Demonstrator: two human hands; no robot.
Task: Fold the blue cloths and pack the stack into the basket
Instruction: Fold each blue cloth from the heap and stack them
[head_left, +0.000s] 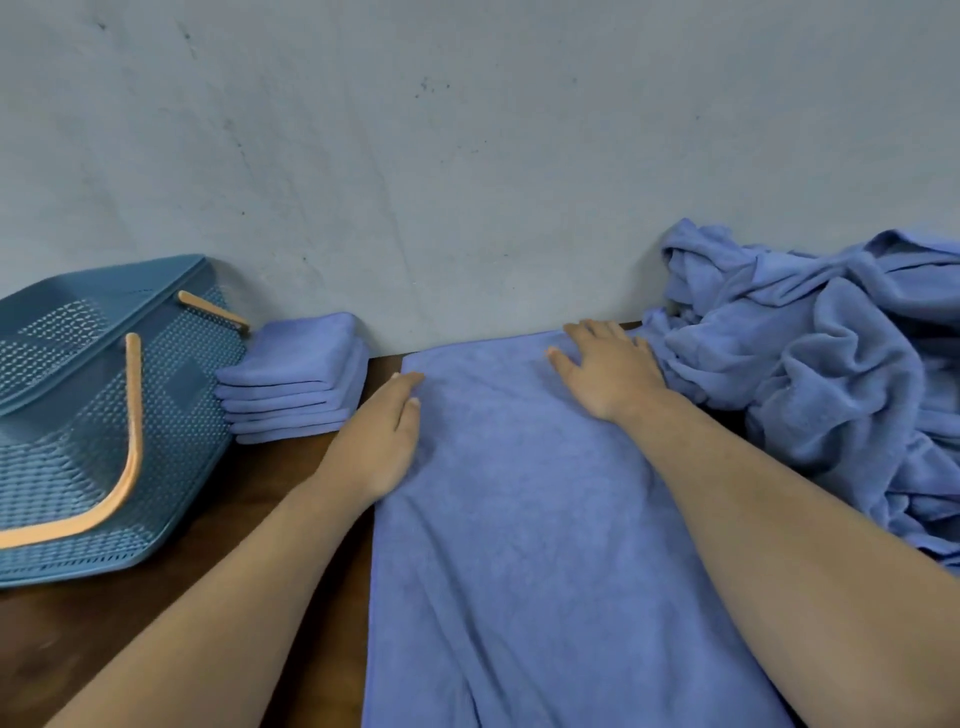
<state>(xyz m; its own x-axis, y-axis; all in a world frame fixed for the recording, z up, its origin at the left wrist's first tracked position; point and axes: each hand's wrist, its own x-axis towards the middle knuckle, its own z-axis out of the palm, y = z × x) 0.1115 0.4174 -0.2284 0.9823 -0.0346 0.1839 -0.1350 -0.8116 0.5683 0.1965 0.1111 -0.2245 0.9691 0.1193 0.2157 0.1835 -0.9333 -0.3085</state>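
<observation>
Both palms down on the spread cloth (519, 519), nothing gripped.
The spread cloth lies flat on the dark wooden table (270, 499), its far edge up against the wall (467, 156), smooth apart from a few soft creases. The left hand (379, 441) rests on its left edge, fingers straight; whether any fingertip tucks under the hem is hard to say. The right hand (608, 369) presses near its far right corner, fingers splayed, holding nothing. Just left of the cloth sits the stack of folded cloths (296, 374), several high, and beyond it, close against the stack, the blue basket (197, 415) with its peach handles (132, 441). Right of the cloth and touching it, a crumpled heap of unfolded cloths (831, 364) crowds the right forearm.
</observation>
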